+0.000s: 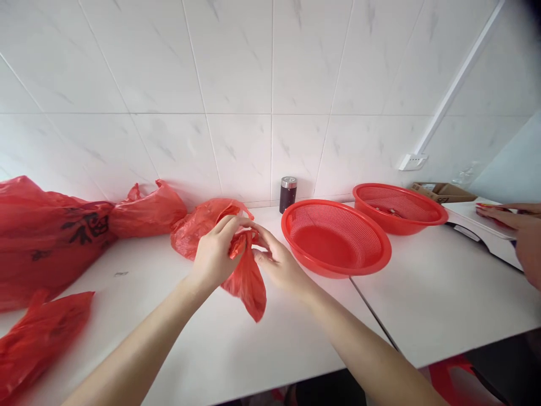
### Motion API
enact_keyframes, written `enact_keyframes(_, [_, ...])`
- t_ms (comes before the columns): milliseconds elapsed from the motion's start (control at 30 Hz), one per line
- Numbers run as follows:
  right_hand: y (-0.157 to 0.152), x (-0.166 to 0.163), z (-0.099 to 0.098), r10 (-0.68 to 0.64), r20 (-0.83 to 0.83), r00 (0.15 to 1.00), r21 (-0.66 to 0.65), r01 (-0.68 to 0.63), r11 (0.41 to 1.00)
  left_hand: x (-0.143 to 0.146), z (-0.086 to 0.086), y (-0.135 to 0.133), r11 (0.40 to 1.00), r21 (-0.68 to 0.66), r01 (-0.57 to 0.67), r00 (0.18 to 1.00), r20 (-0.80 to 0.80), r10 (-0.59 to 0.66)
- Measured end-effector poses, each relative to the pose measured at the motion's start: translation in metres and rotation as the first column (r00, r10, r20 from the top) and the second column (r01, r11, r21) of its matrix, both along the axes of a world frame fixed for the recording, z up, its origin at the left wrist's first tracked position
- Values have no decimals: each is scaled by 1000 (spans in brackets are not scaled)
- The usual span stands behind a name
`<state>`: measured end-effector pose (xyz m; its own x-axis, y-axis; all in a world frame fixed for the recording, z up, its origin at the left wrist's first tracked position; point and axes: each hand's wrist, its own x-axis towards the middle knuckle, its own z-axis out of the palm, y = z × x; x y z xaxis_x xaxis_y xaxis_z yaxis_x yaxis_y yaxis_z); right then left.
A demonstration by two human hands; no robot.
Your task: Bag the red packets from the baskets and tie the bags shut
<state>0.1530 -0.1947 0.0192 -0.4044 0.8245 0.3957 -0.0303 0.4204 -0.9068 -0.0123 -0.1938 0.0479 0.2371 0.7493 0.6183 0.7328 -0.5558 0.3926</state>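
A small red plastic bag point(198, 225) lies on the white counter point(443, 293) in front of the tiled wall. My left hand point(215, 254) pinches the bag's twisted handles from the left. My right hand point(276, 265) grips the same handles from the right, fingers pressed to the knot. A loose flap of the bag hangs down between my two hands toward the counter. Just right of my right hand stands an empty red mesh colander point(336, 237).
A second red colander point(399, 208) sits behind the first, with a dark jar point(288, 194) by the wall. Large red bags point(51, 231) fill the counter's left side. Another person's hands point(513, 217) rest on a white board at the far right, near a cardboard box point(443, 192).
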Motion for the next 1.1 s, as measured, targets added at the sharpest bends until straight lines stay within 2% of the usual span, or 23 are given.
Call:
enact_keyframes(67, [1, -2, -4, -133, 67, 989, 112, 125, 986, -1, -1, 0, 1000, -2, -31, 999, 31, 31])
enact_keyframes(133, [5, -1, -7, -180, 75, 981, 138, 169, 976, -3, -3, 1, 999, -36, -12, 997, 70, 14])
enact_keyframes(300, [9, 3, -3, -120, -108, 987, -63, 114, 992, -7, -8, 5, 994, -92, 49, 982, 185, -32])
enact_keyframes(367, [8, 6, 0, -122, -187, 975, -106, 104, 989, -9, -11, 7, 986, -131, 105, 974, 211, -76])
enact_keyframes(433, [6, 7, 1, -119, -287, 950, -127, 86, 988, -11, -16, 8, 959, -208, 193, 959, 247, -140])
enact_keyframes(500, [5, 8, -1, -77, -408, 910, -167, 9, 986, -13, -23, 7, 915, -290, 279, 936, 294, -192])
enact_keyframes(567, [3, 8, -9, -33, -508, 861, -232, -100, 968, -15, -31, 3, 862, -360, 357, 913, 329, -241])
enact_keyframes(633, [1, 7, -20, -45, -554, 832, -310, -156, 938, -19, -42, -3, 806, -435, 401, 900, 351, -259])
enact_keyframes(700, [-4, 8, -35, -111, -565, 818, -393, -149, 907, -29, -56, -10, 752, -524, 399, 896, 396, -200])
enact_keyframes(800, [-13, 14, -57, -202, -572, 795, -480, -125, 868, -58, -84, -22, 708, -615, 346, 866, 501, 12])
enact_keyframes(867, [-19, 20, -70, -232, -553, 800, -525, -119, 843, -81, -104, -31, 715, -623, 319, 823, 556, 118])
enact_keyframes(967, [-23, 26, -86, -271, -487, 830, -603, -95, 792, -102, -127, -43, 707, -619, 341, 791, 596, 141])
enact_keyframes(1033, [-23, 27, -92, -310, -426, 850, -636, -38, 771, -101, -136, -47, 700, -616, 361, 772, 618, 146])
enact_keyframes(1100, [-23, 23, -97, -330, -318, 889, -601, 80, 795, -91, -141, -47, 723, -609, 327, 735, 644, 210])
